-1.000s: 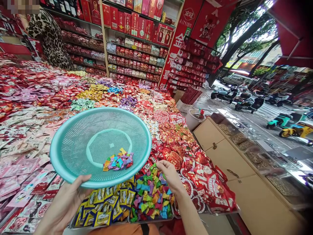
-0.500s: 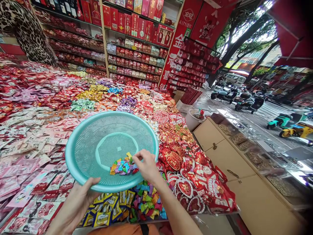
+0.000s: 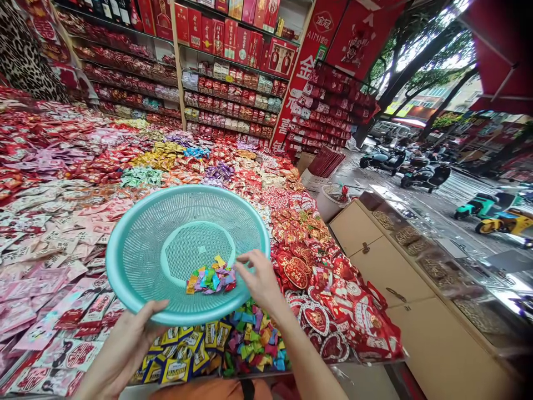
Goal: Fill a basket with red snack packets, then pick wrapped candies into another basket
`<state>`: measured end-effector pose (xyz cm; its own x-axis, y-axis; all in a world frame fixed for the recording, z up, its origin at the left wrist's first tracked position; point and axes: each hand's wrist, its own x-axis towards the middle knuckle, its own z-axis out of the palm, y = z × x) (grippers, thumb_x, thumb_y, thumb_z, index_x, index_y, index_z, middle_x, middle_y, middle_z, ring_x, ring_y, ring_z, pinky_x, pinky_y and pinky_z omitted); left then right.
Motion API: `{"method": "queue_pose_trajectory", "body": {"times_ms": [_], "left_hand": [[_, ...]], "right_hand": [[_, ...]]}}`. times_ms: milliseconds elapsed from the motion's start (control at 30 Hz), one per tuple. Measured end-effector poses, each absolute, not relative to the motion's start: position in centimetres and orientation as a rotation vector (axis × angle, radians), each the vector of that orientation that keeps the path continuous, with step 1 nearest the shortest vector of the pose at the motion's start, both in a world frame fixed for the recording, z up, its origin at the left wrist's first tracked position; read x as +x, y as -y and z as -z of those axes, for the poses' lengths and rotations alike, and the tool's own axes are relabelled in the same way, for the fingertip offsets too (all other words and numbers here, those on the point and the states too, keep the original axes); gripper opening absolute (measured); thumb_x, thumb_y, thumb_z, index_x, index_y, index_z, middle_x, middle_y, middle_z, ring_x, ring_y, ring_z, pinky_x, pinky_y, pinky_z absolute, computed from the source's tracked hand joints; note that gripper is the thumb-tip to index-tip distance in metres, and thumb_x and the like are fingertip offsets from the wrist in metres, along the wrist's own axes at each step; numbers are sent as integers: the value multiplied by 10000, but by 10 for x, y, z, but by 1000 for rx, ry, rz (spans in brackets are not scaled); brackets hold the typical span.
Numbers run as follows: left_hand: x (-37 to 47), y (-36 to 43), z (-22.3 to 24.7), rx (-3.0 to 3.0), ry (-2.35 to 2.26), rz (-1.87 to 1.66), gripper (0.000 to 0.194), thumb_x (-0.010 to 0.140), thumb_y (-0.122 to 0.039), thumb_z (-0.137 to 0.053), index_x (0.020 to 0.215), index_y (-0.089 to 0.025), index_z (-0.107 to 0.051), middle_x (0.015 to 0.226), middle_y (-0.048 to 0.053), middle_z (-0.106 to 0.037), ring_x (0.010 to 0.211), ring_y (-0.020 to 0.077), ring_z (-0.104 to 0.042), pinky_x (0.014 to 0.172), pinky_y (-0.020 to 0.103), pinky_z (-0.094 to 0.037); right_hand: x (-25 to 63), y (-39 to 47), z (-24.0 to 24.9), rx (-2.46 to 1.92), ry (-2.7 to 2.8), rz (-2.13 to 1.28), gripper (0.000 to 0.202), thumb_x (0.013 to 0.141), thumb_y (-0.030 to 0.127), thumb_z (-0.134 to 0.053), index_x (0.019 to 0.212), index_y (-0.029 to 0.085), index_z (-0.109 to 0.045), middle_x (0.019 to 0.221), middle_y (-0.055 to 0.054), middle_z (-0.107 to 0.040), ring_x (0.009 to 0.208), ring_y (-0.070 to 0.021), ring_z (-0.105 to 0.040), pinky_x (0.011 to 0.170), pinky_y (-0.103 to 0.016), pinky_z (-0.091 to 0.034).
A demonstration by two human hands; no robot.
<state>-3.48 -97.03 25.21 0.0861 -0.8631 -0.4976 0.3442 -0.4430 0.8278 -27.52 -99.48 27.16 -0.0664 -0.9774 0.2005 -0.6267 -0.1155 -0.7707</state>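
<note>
A turquoise plastic mesh basket [image 3: 114,261] is tilted toward me above the wrapped sweets. My left hand [image 3: 131,341] grips its near-left rim, thumb on top and the fingers hidden underneath. Inside, at the near right, lies a small heap of wrapped candies [image 3: 212,278] in yellow, green, blue, pink and purple. Over the basket's right rim hovers my right hand [image 3: 260,280], fingers slightly apart beside the heap, with nothing visible in them. Below the basket lie more bright wrapped candies [image 3: 258,339] and, to their left, yellow-and-blue packets [image 3: 179,366].
Pale pink packets [image 3: 45,278] spread to the left, red heart-shaped packs [image 3: 316,319] to the right. Shelves of red boxes [image 3: 229,39] stand behind. A tan cabinet [image 3: 387,272] with bins on top borders the right; scooters [image 3: 425,172] are parked outside. Someone's leopard-print clothing [image 3: 20,61] shows far left.
My right hand has drawn back rightward from the candy heap, and its pinched fingers have parted. The basket has shifted slightly up and left. The person in leopard print has moved left.
</note>
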Motion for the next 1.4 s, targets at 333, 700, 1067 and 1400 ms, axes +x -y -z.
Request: {"method": "queue_pose_trajectory", "body": {"times_ms": [333, 700, 1067, 1400], "left_hand": [[-19, 979, -246, 1371, 560, 1480, 170, 616, -174, -750, 749, -175, -644, 866, 25, -657, 723, 165, -610, 536, 233, -567], [-13, 978, -242, 1363, 626, 1456, 182, 638, -229, -759, 745, -197, -615, 844, 2, -626, 696, 152, -596, 485, 211, -537], [-15, 977, -243, 1361, 606, 1485, 173, 653, -207, -751, 786, -200, -639, 887, 5, -649, 730, 160, -611, 542, 229, -565], [-27, 974, -251, 1378, 589, 1479, 106, 667, -162, -720, 740, -165, -643, 855, 30, -661, 744, 175, -617, 558, 248, -581]], "right_hand": [[-344, 943, -207, -1784, -1830, 466, 65, 822, 255, -597, 846, 249, -657, 913, -9, -613, 926, -205, -512, 835, -339, -366], [-354, 932, -193, -1698, -1775, 299, 169, 771, 173, -581, 856, 256, -702, 910, -18, -601, 953, -210, -510, 835, -311, -360], [-360, 930, -195, -1716, -1746, 354, 120, 789, 180, -558, 792, 233, -666, 878, -11, -589, 914, -195, -511, 805, -303, -367], [-366, 937, -277, -1758, -1498, 610, 110, 884, 281, -525, 810, 226, -585, 896, -11, -589, 894, -177, -512, 841, -316, -386]]}}
